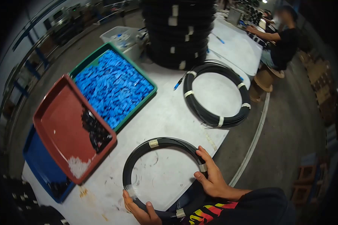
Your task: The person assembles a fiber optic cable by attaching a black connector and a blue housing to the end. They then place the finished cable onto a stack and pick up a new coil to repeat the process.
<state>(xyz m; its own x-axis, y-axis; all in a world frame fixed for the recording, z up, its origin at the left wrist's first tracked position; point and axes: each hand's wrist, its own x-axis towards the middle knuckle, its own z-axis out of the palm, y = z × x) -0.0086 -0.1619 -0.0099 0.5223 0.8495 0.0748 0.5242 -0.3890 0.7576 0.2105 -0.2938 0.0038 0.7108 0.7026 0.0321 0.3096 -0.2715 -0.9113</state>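
Note:
A coil of black cable (pixel 129 163), bound with pale tape pieces, is held at the table's near edge. My left hand (pixel 141 213) grips its lower left side beside a clear tape piece, thumb inside the ring. My right hand (pixel 211 176) is closed round the right side of the same coil, by another tape piece. A second taped black coil (pixel 191 101) lies on the white table (pixel 165 112) farther back, with a blue-tipped cable end (pixel 177 84) beside it.
A green tray of blue parts (pixel 112 86), a red tray (pixel 64 127) with black and clear pieces, and a blue tray (pixel 41 165) stand at the left. Behind are a tall stack of black coils (pixel 178 33) and a clear bin (pixel 120 35). A seated person (pixel 285 41) works at the back right.

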